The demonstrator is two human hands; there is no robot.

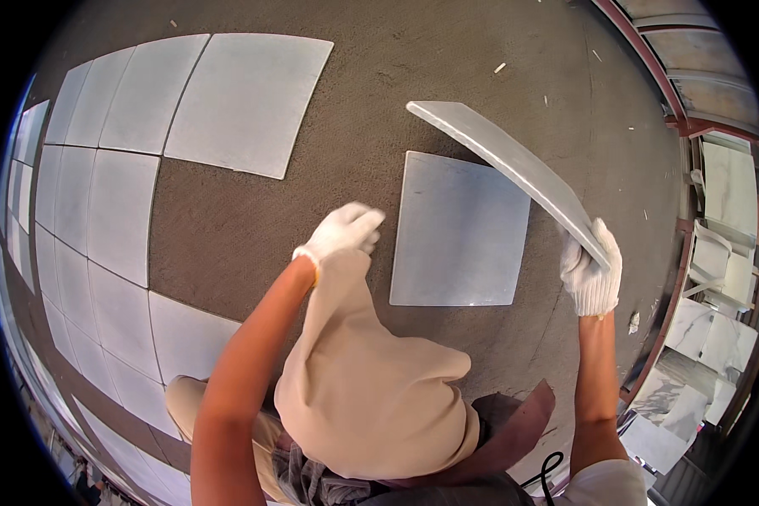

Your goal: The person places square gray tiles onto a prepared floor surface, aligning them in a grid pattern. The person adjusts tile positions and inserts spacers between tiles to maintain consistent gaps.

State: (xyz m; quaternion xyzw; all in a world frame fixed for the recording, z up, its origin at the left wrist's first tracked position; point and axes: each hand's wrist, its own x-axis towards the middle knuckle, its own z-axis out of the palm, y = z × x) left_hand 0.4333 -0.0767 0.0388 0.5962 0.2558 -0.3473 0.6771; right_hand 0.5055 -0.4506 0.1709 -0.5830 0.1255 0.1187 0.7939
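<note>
My right hand (593,268), in a white knit glove, grips the near right edge of a grey square tile (514,164). That tile is tilted up, seen nearly edge-on, and partly covers a second grey tile (460,236) lying flat on the dark bed. My left hand (346,229), gloved the same way, hovers just left of the flat tile, apart from it. Its fingers are curled and slightly blurred, with nothing visible in them. Below that hand is beige cloth (371,379) over my bent leg.
Rows of laid grey tiles (120,215) cover the left side, with one large tile (249,101) at the far end. Brown mortar bed (219,219) lies between them and me. Marbled slabs (713,337) and a white chair (710,255) stand along the right, behind a reddish metal frame (662,337).
</note>
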